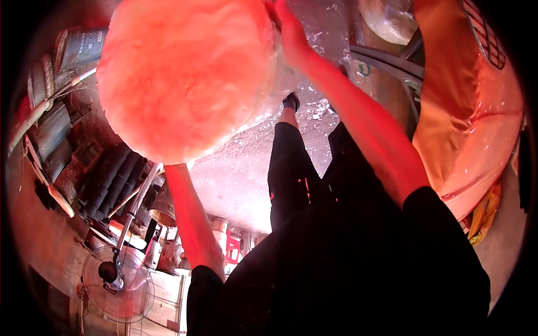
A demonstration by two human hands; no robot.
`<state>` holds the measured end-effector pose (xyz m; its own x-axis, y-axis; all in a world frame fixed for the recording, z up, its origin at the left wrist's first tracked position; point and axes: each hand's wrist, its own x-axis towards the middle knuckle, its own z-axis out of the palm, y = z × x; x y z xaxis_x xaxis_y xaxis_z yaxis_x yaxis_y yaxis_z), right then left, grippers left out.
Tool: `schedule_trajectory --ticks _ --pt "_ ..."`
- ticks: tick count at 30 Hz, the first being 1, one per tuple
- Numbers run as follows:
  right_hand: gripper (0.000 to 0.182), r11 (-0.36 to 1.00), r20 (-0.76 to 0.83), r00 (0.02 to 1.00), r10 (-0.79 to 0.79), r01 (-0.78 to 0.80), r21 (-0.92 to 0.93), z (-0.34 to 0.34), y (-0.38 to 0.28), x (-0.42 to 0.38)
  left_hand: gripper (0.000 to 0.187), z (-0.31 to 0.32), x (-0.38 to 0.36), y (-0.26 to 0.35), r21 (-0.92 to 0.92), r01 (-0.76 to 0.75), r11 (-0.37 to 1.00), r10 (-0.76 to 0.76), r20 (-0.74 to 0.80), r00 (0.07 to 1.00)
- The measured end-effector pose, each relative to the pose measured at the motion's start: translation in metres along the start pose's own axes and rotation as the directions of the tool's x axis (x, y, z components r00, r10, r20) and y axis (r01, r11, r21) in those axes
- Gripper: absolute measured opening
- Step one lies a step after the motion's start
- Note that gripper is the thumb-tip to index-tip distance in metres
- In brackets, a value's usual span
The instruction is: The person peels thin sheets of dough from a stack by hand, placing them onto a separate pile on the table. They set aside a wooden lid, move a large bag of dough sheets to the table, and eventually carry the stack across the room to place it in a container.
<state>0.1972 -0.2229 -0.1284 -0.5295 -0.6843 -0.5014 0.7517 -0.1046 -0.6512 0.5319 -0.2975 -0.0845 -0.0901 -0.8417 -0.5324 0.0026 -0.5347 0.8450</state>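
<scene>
A large round pad (pixel 188 78) with a soft, fluffy-looking surface fills the upper left of the head view, glowing pink-red in the light. It is held up in front of me, above the floor. My right hand (pixel 291 36) is at its right edge, the fingers partly hidden behind the rim. From below, my left forearm (pixel 193 224) reaches up to the pad's lower edge. The left hand itself is behind the pad, so its fingers do not show.
White scraps litter the grey floor (pixel 241 162). To the right hangs a big orange cover (pixel 448 112) beside a metal frame (pixel 392 61). A caged fan (pixel 117 285) stands lower left, near dark rollers (pixel 115 179). A clear plastic bag (pixel 389 22) lies at the top right.
</scene>
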Motion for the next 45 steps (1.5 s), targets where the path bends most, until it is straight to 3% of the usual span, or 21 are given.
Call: schedule_trajectory --ticks 3,5,8,10,11,13,15,18,21,23,24,25,26,27,28,31,34,37,39,42,45 --pt "0.06 0.947 -0.074 0.996 -0.039 0.013 -0.322 -0.016 0.026 -0.006 0.048 -0.023 0.017 0.03 0.052 -0.074 0.996 0.077 -0.055 0.996" --pt "0.058 0.934 -0.109 0.992 -0.067 0.024 -0.356 -0.012 0.031 -0.013 0.048 -0.038 0.041 0.056 0.106 -0.105 0.989 0.112 -0.059 0.992" --pt "0.054 0.984 -0.109 0.99 -0.086 0.068 -0.162 -0.004 0.037 -0.014 0.049 -0.057 0.088 0.081 0.194 -0.11 0.975 0.106 0.031 0.994" --pt "0.052 0.999 -0.093 0.996 0.013 -0.009 0.04 -0.006 0.041 -0.011 0.049 -0.087 0.115 0.09 0.181 -0.133 0.974 0.078 0.286 0.955" --pt "0.052 0.997 -0.093 0.995 0.031 -0.024 0.078 -0.006 0.044 -0.009 0.048 -0.094 0.118 0.097 0.142 -0.12 0.983 0.04 0.465 0.884" --pt "0.051 0.999 -0.102 0.994 -0.037 0.034 -0.026 -0.006 0.051 -0.008 0.048 -0.094 0.125 0.09 0.146 -0.11 0.983 0.032 0.451 0.892" --pt "0.05 0.966 -0.112 0.983 -0.148 0.119 -0.231 -0.007 0.059 -0.006 0.047 -0.073 0.122 0.07 0.243 -0.093 0.965 0.085 0.043 0.995" --pt "0.05 0.802 -0.068 0.949 -0.308 0.221 -0.554 -0.016 0.066 -0.001 0.045 -0.073 0.123 0.065 0.106 -0.068 0.992 0.061 0.074 0.995" --pt "0.049 0.656 -0.003 0.937 -0.349 0.242 -0.715 -0.033 0.057 0.003 0.049 -0.076 0.132 0.053 0.286 -0.116 0.951 0.12 0.001 0.993" --pt "0.047 0.751 -0.067 0.97 -0.236 0.138 -0.645 -0.038 0.031 0.009 0.055 -0.083 0.125 0.041 0.165 -0.205 0.965 0.194 0.081 0.978" --pt "0.047 0.877 -0.136 0.989 -0.064 -0.009 -0.481 -0.038 0.007 0.009 0.058 -0.088 0.119 0.034 0.085 -0.203 0.975 0.197 0.08 0.977" --pt "0.057 0.889 -0.162 0.984 0.067 -0.132 -0.438 -0.047 -0.012 0.021 0.06 -0.086 0.105 0.028 -0.046 -0.123 0.991 0.124 0.009 0.992" --pt "0.066 0.786 -0.241 0.963 0.124 -0.243 -0.568 -0.031 -0.041 0.021 0.062 -0.081 0.088 0.022 -0.194 -0.06 0.979 0.05 -0.054 0.997" --pt "0.071 0.721 -0.246 0.963 0.114 -0.251 -0.646 -0.029 -0.058 0.038 0.065 -0.073 0.069 0.014 -0.347 -0.006 0.938 -0.03 -0.096 0.995" --pt "0.077 0.689 -0.119 0.987 0.107 -0.16 -0.707 -0.027 -0.074 0.057 0.061 -0.052 0.037 0.005 -0.26 -0.144 0.955 0.088 -0.217 0.972" --pt "0.077 0.534 0.001 0.994 0.11 -0.058 -0.844 0.021 -0.112 0.113 0.054 -0.008 -0.021 -0.049 -0.533 -0.275 0.8 0.091 -0.345 0.934" --pt "0.069 0.496 0.144 0.868 0.474 -0.128 -0.859 0.085 -0.127 0.167 0.055 0.056 -0.065 -0.09 -0.609 -0.294 0.736 -0.055 -0.487 0.872" --pt "0.064 0.494 0.201 0.742 0.639 -0.196 -0.847 0.148 -0.102 0.174 0.057 0.102 -0.06 -0.121 -0.771 -0.325 0.548 -0.247 -0.52 0.818" --pt "0.062 0.413 0.15 0.77 0.62 -0.158 -0.897 0.17 -0.083 0.18 0.058 0.111 -0.064 -0.107 -0.856 -0.362 0.37 -0.234 -0.463 0.855" --pt "0.06 0.341 0.138 0.783 0.606 -0.098 -0.935 0.176 -0.056 0.203 0.064 0.121 -0.046 -0.115 -0.776 -0.522 0.355 -0.252 -0.617 0.746" --pt "0.06 0.331 0.169 0.766 0.62 -0.061 -0.942 0.18 -0.046 0.216 0.062 0.133 -0.045 -0.104 -0.748 -0.558 0.359 -0.299 -0.659 0.691"
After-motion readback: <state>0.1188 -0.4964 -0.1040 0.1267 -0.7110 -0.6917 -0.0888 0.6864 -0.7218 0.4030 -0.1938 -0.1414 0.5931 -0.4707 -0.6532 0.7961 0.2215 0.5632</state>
